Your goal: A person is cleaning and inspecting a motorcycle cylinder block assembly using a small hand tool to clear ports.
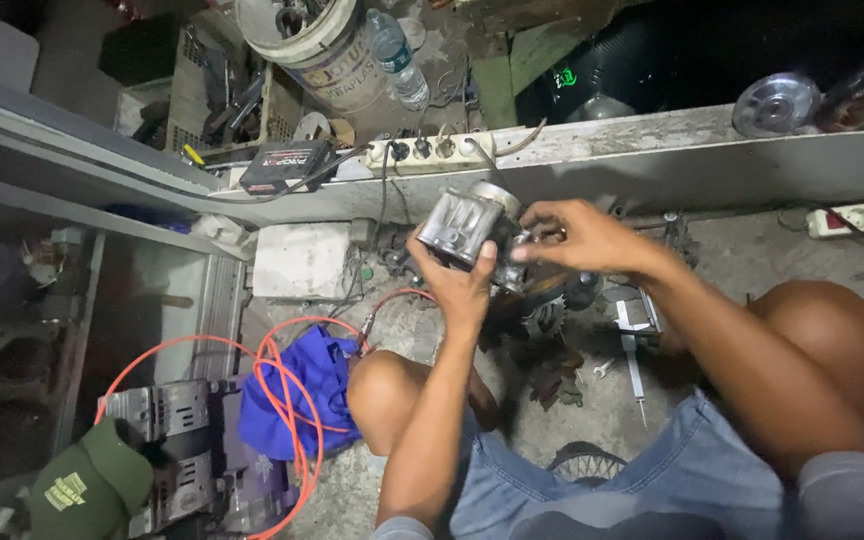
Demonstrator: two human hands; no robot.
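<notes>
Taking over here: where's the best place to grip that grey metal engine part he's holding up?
Probably around the ribbed grey body of the engine part, from below, as the left hand does. Its flat ribbed sides look grippable; the right hand is at its right end.

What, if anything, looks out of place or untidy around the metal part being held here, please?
The orange hose sprawls in loose loops over a crumpled blue cloth on the floor. Small tools lie scattered near the knees. Both the left hand and right hand grip the metal part; no damage is visible.
</notes>
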